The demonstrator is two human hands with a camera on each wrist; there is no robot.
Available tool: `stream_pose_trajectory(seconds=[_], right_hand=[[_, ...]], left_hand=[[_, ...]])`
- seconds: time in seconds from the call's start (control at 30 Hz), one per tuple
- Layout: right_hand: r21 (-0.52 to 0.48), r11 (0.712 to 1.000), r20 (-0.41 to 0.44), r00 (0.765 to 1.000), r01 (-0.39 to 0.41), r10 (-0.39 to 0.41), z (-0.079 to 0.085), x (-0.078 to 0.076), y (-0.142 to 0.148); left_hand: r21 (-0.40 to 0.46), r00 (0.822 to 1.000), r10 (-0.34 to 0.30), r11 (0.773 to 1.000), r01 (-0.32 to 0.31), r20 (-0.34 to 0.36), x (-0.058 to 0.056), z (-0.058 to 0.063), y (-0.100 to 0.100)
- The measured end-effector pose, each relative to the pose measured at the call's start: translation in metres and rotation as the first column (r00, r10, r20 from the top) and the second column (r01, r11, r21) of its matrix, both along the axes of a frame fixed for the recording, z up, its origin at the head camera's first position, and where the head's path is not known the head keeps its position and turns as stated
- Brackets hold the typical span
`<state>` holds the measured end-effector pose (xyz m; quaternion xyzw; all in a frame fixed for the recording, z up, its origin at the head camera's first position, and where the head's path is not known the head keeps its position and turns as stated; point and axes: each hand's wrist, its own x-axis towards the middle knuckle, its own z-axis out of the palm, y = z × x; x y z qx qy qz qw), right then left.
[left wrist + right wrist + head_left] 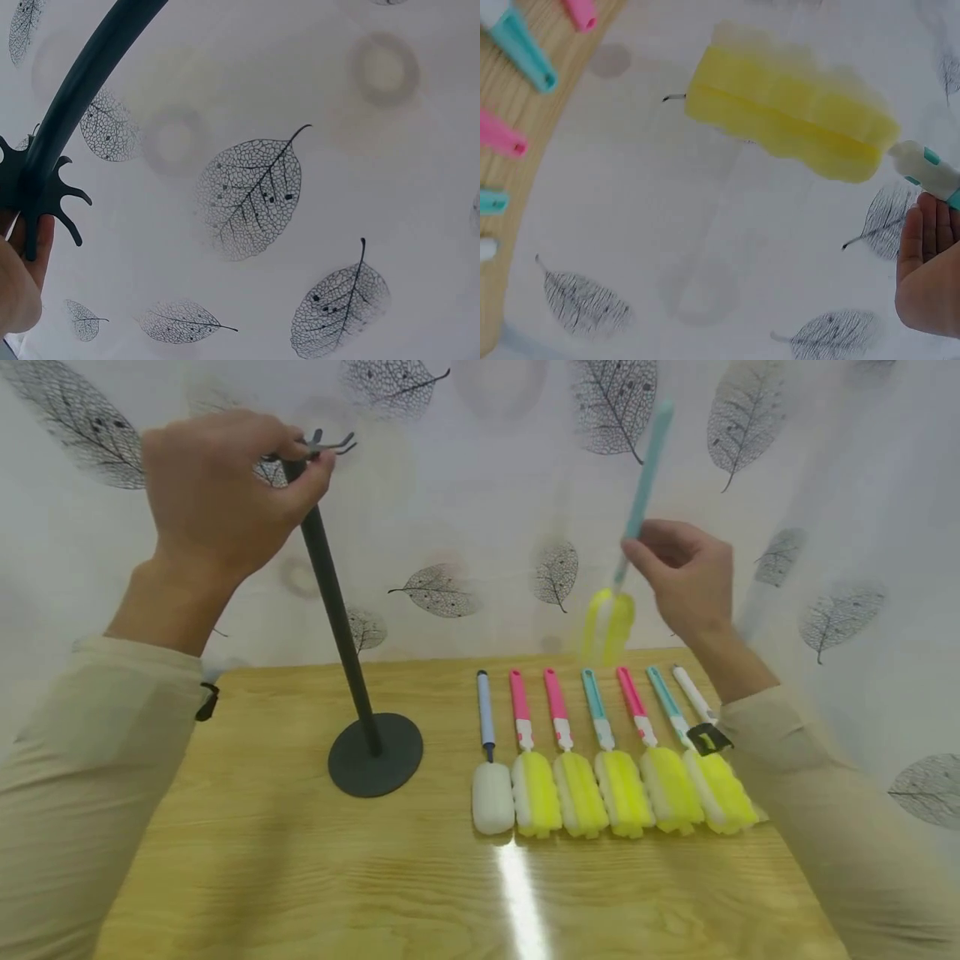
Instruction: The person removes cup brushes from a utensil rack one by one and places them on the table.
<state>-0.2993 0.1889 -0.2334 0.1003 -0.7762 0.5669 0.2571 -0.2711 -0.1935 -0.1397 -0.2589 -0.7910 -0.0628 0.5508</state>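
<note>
My left hand [217, 485] holds the hooked top of a dark stand [333, 585], with thumb and fingers at the hooks. The stand leans toward the upper left, its round base on the table. In the left wrist view, fingers show behind the curved hooks [64, 202]. My right hand [693, 572] pinches a bottle brush by its teal handle, raised above the table's back edge. The yellow-and-white sponge head [787, 112] of that brush hangs downward in the head view. Below it lies a row of sponge brushes, pink-handled [519, 693] and teal-handled [592, 693].
A blue-handled brush [486, 718] with a white sponge lies at the row's left end. At the right end, a white-handled brush [693, 693] is partly hidden by the right arm. Behind the wooden table [337, 877] hangs a leaf-patterned white cloth [465, 510].
</note>
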Motion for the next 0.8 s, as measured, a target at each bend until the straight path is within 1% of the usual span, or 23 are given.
stream_pose_trajectory(seconds=[0.1, 0.2, 0.27, 0.3, 0.4, 0.5, 0.53, 0.57, 0.63, 0.67, 0.8], right_hand=[[0.040, 0.995, 0.027, 0.995, 0.097, -0.098, -0.007, 0.002, 0.042], [0.098, 0.978, 0.073, 0.979, 0.183, -0.190, -0.013, 0.008, 0.082], [0.151, 0.959, 0.115, 0.959, 0.239, -0.258, -0.018, 0.012, 0.107], [0.168, 0.953, 0.155, 0.948, 0.253, -0.279, -0.020, 0.015, 0.118], [0.260, 0.921, 0.246, 0.902, 0.291, -0.355, -0.029, 0.019, 0.148], [0.396, 0.875, 0.324, 0.849, 0.280, -0.418, -0.037, 0.019, 0.171], [0.451, 0.851, 0.334, 0.834, 0.268, -0.440, -0.041, 0.018, 0.177], [0.498, 0.831, 0.348, 0.821, 0.248, -0.454, -0.045, 0.017, 0.182], [0.561, 0.805, 0.392, 0.795, 0.193, -0.464, -0.052, 0.017, 0.192], [0.586, 0.792, 0.402, 0.788, 0.170, -0.466, -0.055, 0.016, 0.197], [0.634, 0.769, 0.455, 0.764, 0.083, -0.458, -0.068, 0.015, 0.211]], left_hand=[[0.004, 1.000, 0.007, 1.000, -0.007, -0.006, 0.001, 0.000, -0.003], [0.007, 1.000, 0.014, 1.000, -0.014, -0.013, 0.002, 0.001, -0.005], [0.010, 1.000, 0.020, 1.000, -0.020, -0.018, 0.003, 0.002, -0.007], [0.015, 1.000, 0.025, 1.000, -0.025, -0.018, 0.004, 0.002, -0.008], [0.031, 0.999, 0.037, 0.999, -0.036, -0.015, 0.006, 0.002, -0.011], [0.026, 0.999, 0.048, 0.999, -0.047, -0.008, 0.007, 0.002, -0.013], [0.019, 0.999, 0.051, 0.999, -0.051, -0.006, 0.007, 0.002, -0.014], [0.013, 0.999, 0.052, 0.999, -0.052, -0.006, 0.007, 0.002, -0.014], [0.003, 0.999, 0.048, 0.999, -0.048, 0.000, 0.007, 0.001, -0.015], [-0.001, 0.999, 0.044, 0.999, -0.044, 0.003, 0.007, 0.001, -0.016], [0.003, 1.000, 0.030, 1.000, -0.030, 0.007, 0.006, 0.000, -0.015]])
